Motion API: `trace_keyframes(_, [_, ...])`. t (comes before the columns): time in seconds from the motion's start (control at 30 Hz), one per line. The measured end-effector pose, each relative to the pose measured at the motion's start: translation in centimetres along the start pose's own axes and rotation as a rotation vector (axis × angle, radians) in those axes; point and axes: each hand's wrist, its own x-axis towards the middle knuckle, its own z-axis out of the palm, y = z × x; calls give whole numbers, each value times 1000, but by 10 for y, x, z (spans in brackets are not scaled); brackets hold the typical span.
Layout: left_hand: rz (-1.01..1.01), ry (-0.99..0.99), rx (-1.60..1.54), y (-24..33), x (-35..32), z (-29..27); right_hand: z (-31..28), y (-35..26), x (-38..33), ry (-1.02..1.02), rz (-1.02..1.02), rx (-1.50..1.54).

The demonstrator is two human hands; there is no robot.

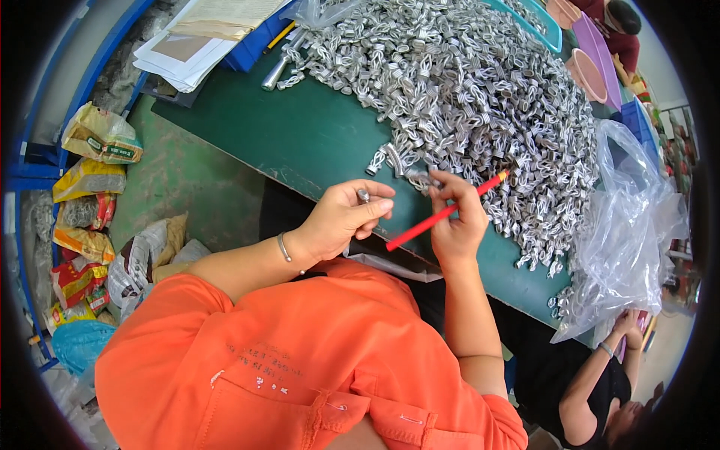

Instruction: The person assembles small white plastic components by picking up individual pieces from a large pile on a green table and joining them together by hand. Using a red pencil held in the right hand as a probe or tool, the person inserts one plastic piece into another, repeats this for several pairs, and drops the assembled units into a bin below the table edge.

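Blue shelving [30, 176], far left, upright frame; printed sacks [94, 180], yellow, red and white, stacked beside it.
Paper sheets [206, 37], loose, at the counter's upper left corner.
Counter [247, 116], dark green, its near edge running slantwise before the person.
Left hand [337, 214], metal bangle [283, 247] at the wrist; fingers closed, pinching a small metal piece [364, 196] between thumb and forefinger, near the counter's edge.
Right hand [459, 225], fingers curled, gripping a slim red stick [424, 226] with a yellow tip, held slantwise; a grey piece [421, 178] at the fingers' ends, whether pinched or only touched cannot be told.
Heap [465, 97] of silver-grey looped pieces, spread over the counter beyond both hands.
Turquoise tray [553, 31], at the heap's far side.
Clear plastic bag [626, 225], crumpled, right of the heap.
Co-worker [581, 397], dark top, lower right
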Motion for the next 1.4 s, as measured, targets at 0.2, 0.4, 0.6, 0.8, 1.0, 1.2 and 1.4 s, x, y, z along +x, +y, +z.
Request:
trace_keyframes(0.2, [7, -64, 267, 0, 5, 8, -19, -15, -20, -108, -96, 272])
trace_keyframes(0.4, [253, -74, 516, -2, 0, 9, -26, -21, -29, -39, 460, 662])
trace_keyframes(0.6, [415, -100, 546, -5, -1, 15, -22, -11, -36, -51, 566, 966])
trace_keyframes(0.8, [205, -154, 242, -1, 3, 0, -20, -21, -33, -65, 71, 505])
trace_keyframes(1.0, [-64, -91, -336, 5, 6, -1, -11, 4, -3, -119, -154, -216])
trace_keyframes(1.2, [15, -95, -68, 1, 5, -7, -9, 3, -13, -45, 336, 297])
trace_keyframes(1.4, [109, -65, 242, 3, 2, 10, -20, -13, -25, -108, 700, 974])
